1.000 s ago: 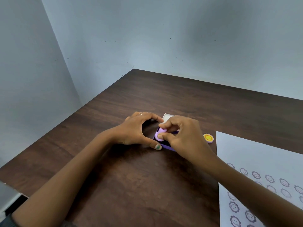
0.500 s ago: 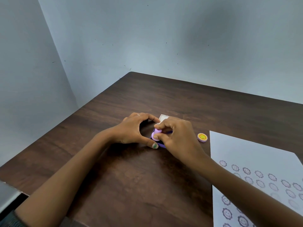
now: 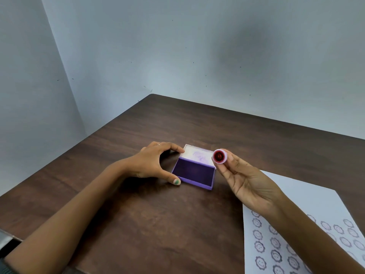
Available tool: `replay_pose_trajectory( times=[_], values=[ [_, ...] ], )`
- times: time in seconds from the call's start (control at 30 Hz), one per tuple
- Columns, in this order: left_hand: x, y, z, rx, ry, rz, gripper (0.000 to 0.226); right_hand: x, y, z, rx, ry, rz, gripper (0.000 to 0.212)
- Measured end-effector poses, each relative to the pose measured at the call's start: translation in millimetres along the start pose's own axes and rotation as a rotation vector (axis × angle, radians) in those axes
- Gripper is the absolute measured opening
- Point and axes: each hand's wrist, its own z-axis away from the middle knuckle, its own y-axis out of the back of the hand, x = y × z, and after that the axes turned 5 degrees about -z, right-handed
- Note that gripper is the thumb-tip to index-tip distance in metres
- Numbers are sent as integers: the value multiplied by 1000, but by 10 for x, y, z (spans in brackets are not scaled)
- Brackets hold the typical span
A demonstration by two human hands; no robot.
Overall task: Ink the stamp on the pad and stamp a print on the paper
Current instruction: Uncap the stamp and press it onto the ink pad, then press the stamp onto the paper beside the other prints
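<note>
Both forearms are bare to the elbow. A thin ring point(image 3: 158, 144) is worn on a finger of the left hand point(image 3: 152, 162), and green polish, partly chipped, is seen on its thumbnail point(image 3: 176, 181). Nothing is worn on the right hand point(image 3: 246, 180).

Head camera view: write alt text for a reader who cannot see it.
A person's right hand holds a small round stamp up, its dark red face turned toward the camera, beside an open purple ink pad on a dark wooden table. The left hand steadies the pad's left edge; a white paper with rows of smiley-flower prints lies at right.
</note>
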Motion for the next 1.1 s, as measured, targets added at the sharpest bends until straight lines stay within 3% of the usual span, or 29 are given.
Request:
replay_pose_trajectory(
  times=[0.6,0.7,0.8,0.9,1.1],
  values=[
    [-53,-34,-48,27,-41,149,76,-226,-2,170,-115,73,65,30],
    [-44,-33,-47,45,-36,240,62,-283,75,234,-102,107,121,34],
    [-17,-52,-52,157,-42,367,39,-390,204,311,-87,136,128,29],
    [12,-84,-51,352,-54,337,23,-543,399,404,-65,168,117,49],
    [309,-132,-30,552,-133,137,22,-912,819,575,23,329,192,22]
  ],
)
